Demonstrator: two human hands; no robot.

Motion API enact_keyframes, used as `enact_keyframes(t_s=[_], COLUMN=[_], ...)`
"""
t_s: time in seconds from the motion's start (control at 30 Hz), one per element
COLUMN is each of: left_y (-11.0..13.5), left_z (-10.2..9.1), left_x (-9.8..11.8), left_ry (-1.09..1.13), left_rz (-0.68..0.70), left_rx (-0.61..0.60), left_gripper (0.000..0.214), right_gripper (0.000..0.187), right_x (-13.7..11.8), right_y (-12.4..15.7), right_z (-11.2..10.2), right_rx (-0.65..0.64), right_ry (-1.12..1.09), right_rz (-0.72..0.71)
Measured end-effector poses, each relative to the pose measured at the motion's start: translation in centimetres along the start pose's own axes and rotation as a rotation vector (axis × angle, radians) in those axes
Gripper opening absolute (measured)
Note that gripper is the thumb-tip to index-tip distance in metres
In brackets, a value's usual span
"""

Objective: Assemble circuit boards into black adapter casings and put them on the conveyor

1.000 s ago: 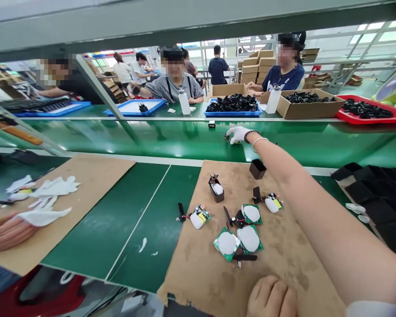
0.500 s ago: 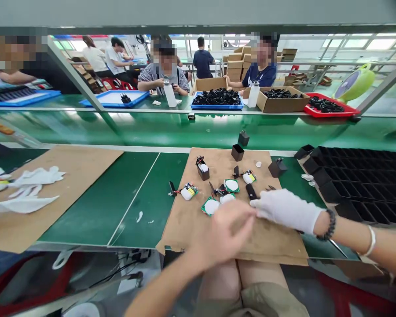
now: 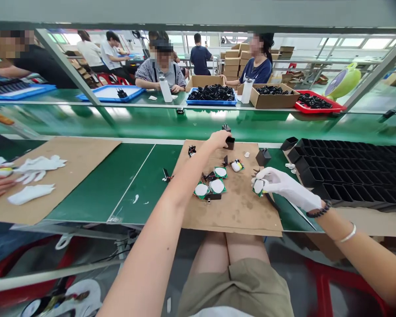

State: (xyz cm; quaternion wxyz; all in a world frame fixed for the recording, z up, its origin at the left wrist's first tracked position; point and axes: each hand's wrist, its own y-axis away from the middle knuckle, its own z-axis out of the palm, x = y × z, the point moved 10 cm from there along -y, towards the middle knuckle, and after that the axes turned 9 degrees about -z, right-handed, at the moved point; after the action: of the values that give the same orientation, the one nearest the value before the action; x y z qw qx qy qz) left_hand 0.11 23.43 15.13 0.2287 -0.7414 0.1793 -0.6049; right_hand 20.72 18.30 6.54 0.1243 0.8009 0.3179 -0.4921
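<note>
My bare left hand (image 3: 219, 139) reaches to the far edge of the cardboard and grips an open black plastic case (image 3: 230, 144) by its rim. Another black case with plug pins (image 3: 226, 127) stands just behind it. My white-gloved right hand (image 3: 274, 181) pinches a small green circuit board (image 3: 258, 187) with a round white pad, held above the cardboard. Between the hands lie several similar boards (image 3: 218, 186), a black end piece (image 3: 214, 197) and a board with white glue and a yellow part (image 3: 236, 165). A black plug case (image 3: 263, 156) stands beyond my right hand.
Rows of open black cases (image 3: 350, 167) fill the right side. A thin metal tool (image 3: 302, 213) lies below my right wrist. White gloves (image 3: 41, 165) and a person's hand (image 3: 0, 187) are on the left cardboard. Across the green belt (image 3: 145, 123), co-workers sit behind trays.
My left hand has moved away from my right hand, forward to the black case. My right hand now shows a circuit board in its fingers. The black end piece now lies by the boards.
</note>
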Motion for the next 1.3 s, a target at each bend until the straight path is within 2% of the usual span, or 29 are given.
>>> enact_keyframes(t_s=[0.1,0.17,0.23,0.3,0.37,0.43,0.5,0.57,0.63,0.7,0.8,0.93,1.03,1.13,1.3], left_y=[-1.1,-0.3,3.0,7.8,12.5,15.6,17.2,17.8,17.8,17.4,16.7,15.7,15.2,14.9,14.5], left_z=[1.8,3.8,6.0,7.5,8.1,7.8,7.4,7.7,8.1,8.1,7.5,6.7,6.4,6.4,6.7], left_x=[0.4,0.6,0.7,0.7,0.3,-0.3,-1.4,-2.7,-3.6,-3.7,-2.3,1.8,4.1,5.0,5.3], left_ry=[-0.211,-0.308,-0.417,-0.631,-0.756,-0.768,-0.648,-0.423,-0.188,-0.051,-0.062,-0.191,-0.260,-0.296,-0.257], left_rz=[-0.117,-0.183,-0.245,-0.299,-0.396,-0.513,-0.620,-0.685,-0.709,-0.710,-0.688,-0.605,-0.534,-0.484,-0.462], left_rx=[-0.135,-0.238,-0.347,-0.413,-0.442,-0.426,-0.425,-0.465,-0.510,-0.507,-0.446,-0.390,-0.382,-0.390,-0.415], left_gripper=[0.033,0.024,0.023,0.033,0.039,0.047,0.066,0.085,0.082,0.066,0.059,0.065,0.068,0.069,0.069], right_gripper=[0.033,0.035,0.037,0.038,0.036,0.036,0.037,0.038,0.038,0.039,0.039,0.040,0.048,0.049,0.049], right_x=[1.8,2.7,2.8,2.6,2.2,1.8,1.4,1.0,0.2,-1.1,-3.7,-7.5,-9.3,-10.3,-11.1], right_y=[3.7,5.9,7.7,9.0,10.1,10.8,11.1,10.9,10.6,10.4,10.3,10.3,10.4,10.5,10.4], right_z=[-1.1,-1.2,-1.3,-1.1,-0.7,-0.1,0.7,1.4,1.8,2.0,2.2,3.0,3.3,2.9,2.5], right_rx=[0.276,0.437,0.574,0.696,0.791,0.848,0.864,0.856,0.850,0.856,0.860,0.779,0.728,0.725,0.693], right_ry=[-0.465,-0.676,-0.762,-0.765,-0.709,-0.636,-0.572,-0.528,-0.477,-0.386,-0.222,-0.029,0.074,0.140,0.162], right_rz=[0.106,0.138,0.119,0.086,0.051,0.011,-0.026,-0.071,-0.136,-0.211,-0.353,-0.583,-0.687,-0.739,-0.774])
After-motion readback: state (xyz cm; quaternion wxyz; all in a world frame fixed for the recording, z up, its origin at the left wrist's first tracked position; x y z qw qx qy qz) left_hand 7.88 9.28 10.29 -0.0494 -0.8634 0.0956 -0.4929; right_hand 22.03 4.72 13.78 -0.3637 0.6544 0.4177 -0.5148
